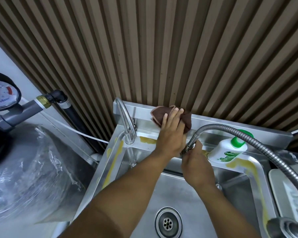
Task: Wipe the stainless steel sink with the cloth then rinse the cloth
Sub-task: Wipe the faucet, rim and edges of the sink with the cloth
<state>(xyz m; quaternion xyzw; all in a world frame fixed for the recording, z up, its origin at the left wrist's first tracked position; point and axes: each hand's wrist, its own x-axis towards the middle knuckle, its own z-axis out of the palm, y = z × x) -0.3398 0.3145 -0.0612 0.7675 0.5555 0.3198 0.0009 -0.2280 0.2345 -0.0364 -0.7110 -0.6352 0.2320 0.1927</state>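
Cloth [159, 112] sits bunched against the back ledge of the sink [165, 194], pressed there by the straight fingers of the left grip [170, 134]. The right grip [194, 162] curls round the end of the spray hose [230, 130]. Yellow streaks [113, 162] along the rim suggest the wiping is only partly done, and the cloth is not yet rinsed.

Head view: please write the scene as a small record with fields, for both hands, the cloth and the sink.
left hand: presses the cloth with straight fingers against the back panel
right hand: grips the spray hose near its end
cloth: brown, bunched
sink: steel, with yellow streaks along the rim
bottle: green cap, on the back ledge, right of the hands
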